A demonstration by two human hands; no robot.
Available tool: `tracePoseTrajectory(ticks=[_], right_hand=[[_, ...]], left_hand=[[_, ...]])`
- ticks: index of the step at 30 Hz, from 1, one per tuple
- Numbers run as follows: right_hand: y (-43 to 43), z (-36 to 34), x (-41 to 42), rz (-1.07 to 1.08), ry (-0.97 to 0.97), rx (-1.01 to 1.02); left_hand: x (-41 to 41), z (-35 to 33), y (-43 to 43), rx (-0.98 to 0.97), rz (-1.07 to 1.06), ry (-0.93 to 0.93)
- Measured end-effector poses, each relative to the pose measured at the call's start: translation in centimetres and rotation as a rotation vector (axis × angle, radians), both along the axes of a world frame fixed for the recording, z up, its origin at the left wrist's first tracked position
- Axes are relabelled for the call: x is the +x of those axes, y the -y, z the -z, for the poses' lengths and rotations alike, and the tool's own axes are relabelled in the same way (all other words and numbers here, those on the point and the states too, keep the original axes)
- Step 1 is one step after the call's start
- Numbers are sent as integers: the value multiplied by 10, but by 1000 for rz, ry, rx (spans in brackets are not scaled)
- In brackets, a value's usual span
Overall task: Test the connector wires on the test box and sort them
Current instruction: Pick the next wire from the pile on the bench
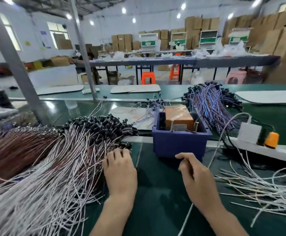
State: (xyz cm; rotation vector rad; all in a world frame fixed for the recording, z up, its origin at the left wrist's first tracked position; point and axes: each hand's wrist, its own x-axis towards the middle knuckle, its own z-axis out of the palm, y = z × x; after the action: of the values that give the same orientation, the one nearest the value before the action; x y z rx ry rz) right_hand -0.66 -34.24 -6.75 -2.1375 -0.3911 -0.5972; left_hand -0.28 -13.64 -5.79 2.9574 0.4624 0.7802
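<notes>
A big pile of white and brown connector wires [57, 164] with black plugs covers the left of the green bench. My left hand [120, 169] lies at the pile's right edge, its fingers curled down onto wires near the plug ends. My right hand [196, 176] hovers in front of the test box, fingers loosely curled, nothing in it. The test box is a blue bin [179, 145] with an orange unit [178, 116] inside, just beyond both hands. Loose white wires [261, 189] lie to the right.
A heap of purple-blue wires [212, 106] lies behind the bin on the right. A white power strip [275, 151] carries a white adapter [248, 133] and an orange plug [271, 139]; its cable runs under my right wrist. A grey post [19, 74] slants at left.
</notes>
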Motion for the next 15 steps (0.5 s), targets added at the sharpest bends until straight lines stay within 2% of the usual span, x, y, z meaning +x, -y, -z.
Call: tracePoseTrajectory(ticks=[4,7,12,15], right_hand=[[-1,1,1,-4,-26,26],[-1,2,2,-13,-56,69],[0,3,3,-15,-97,189],[1,1,2,-18,-121,282]], left_hand=[[-5,-2,-15,36,81,-163],[-5,-2,-20,25,99,-212],[-7,3,-16,15,83,-162],[-7,0,-12,-24,145,-26]])
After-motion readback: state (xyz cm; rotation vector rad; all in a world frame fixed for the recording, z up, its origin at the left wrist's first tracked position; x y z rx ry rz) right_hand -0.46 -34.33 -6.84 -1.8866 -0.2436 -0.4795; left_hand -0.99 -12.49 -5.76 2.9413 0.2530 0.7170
